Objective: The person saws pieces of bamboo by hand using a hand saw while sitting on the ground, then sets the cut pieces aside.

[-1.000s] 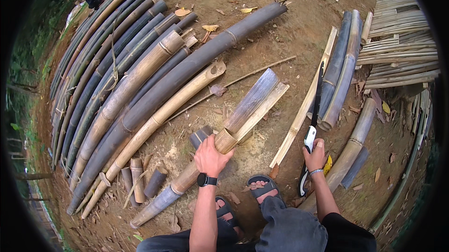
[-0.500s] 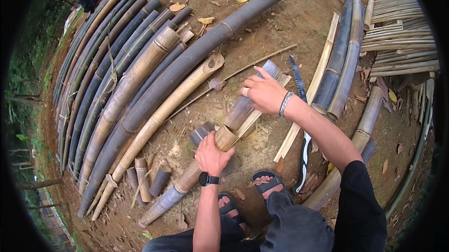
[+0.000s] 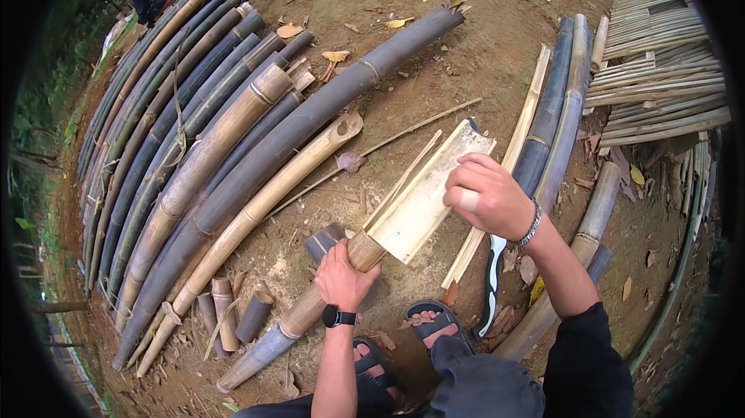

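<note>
Head view: the left hand [image 3: 346,276] had its fingers clamped around a round, brown bamboo pole [image 3: 304,312]; the right hand [image 3: 489,197] gripped with curled fingers the right edge of a pale, trough-shaped bamboo half [image 3: 421,204] at the pole's upper end. If this half twisted or slipped, its edge, probably sharp, could cut the bare fingers. No brand or writing was readable.

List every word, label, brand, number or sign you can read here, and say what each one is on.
None: no text can be read anywhere in this view.
Wristwatch on the left wrist: dark dial, too small to make out any figures.
Black-and-white saw handle: no legible lettering.
Split bamboo piece in the right hand: small dark specks, no readable writing.
Bamboo pole under the left hand: no readable marks.
</note>
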Available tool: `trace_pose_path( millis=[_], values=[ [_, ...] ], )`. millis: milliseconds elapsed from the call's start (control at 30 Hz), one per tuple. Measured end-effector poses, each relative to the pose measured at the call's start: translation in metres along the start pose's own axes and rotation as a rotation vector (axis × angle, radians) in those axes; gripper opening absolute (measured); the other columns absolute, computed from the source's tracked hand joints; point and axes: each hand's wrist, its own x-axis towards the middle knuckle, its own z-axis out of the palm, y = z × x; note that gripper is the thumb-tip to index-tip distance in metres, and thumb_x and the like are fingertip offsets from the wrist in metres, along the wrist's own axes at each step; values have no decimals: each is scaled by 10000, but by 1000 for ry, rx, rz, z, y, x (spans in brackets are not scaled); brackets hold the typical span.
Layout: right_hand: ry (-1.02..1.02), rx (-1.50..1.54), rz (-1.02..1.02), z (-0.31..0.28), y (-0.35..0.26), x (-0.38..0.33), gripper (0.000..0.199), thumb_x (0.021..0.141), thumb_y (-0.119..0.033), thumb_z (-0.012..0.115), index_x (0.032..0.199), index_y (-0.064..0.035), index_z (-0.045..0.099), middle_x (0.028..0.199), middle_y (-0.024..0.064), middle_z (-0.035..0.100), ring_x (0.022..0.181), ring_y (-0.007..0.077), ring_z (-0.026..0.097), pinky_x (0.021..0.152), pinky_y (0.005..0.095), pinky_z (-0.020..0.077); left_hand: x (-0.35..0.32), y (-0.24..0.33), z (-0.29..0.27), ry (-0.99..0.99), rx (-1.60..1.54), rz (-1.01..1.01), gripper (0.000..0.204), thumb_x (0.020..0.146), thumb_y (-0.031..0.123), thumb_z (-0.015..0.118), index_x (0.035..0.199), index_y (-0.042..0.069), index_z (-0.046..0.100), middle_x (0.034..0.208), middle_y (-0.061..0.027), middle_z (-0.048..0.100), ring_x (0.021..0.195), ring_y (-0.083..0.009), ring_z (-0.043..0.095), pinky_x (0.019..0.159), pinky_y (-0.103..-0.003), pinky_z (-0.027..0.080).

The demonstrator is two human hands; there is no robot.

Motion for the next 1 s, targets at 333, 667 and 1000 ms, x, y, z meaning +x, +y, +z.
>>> trace_pose_path(
  millis=[333, 667, 1000],
  values=[
    [542, 536, 1061, -2, 73, -127, 240, 799, -43, 833, 883, -13, 610, 831, 22, 677, 720, 68, 635, 638, 226, 525, -2, 0, 5, 63, -5, 6, 692, 599, 411, 838, 1184, 102, 634, 1085, -130, 698, 1017, -330, 660, 881, -451, 528],
    [432, 736, 1613, 21, 37, -205, 319, 759, -93, 867, 929, -55, 600, 788, 19, 646, 659, 131, 631, 559, 269, 516, -5, -3, 8, 55, -21, -21, 678, 606, 427, 849, 1160, 102, 633, 1066, -134, 694, 1013, -334, 657, 871, -459, 525],
    [235, -70, 1363, 80, -98, -254, 502, 746, -104, 809, 1159, 0, 544, 887, 100, 594, 771, 229, 596, 692, 371, 517, 8, -6, -10, -49, -39, 12, 720, 605, 472, 843, 1158, 56, 646, 1078, -147, 689, 1031, -335, 653, 879, -439, 524]
  ],
)
